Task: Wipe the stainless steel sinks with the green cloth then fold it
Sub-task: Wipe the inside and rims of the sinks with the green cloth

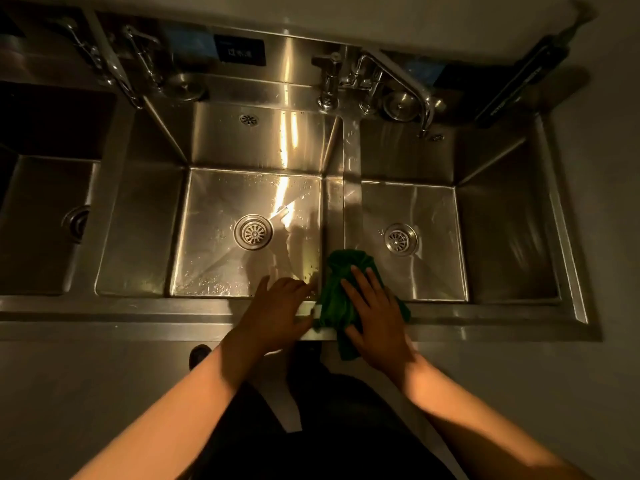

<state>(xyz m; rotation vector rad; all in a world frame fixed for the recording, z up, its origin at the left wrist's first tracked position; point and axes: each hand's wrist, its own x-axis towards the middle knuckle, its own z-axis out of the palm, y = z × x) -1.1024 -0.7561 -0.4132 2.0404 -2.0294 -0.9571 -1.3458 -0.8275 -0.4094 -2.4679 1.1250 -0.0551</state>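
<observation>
Crumpled green cloth (337,299), draped over the front rim of the stainless steel sinks (138,306) where two basins met, lay under the flat, spread right hand (375,317), left hand (277,313) open beside it; probably best smoothed flat before any fold.

Only text was white Chinese chars on a dark sign (239,50) on the backsplash (298,64) above the mid sink (221,140), too blurred to read.

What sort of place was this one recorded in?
Probably a commercial kitchen's washing-up area: a row of deep stainless steel sinks, a long swivel faucet, and a printed sign on the backsplash.
</observation>
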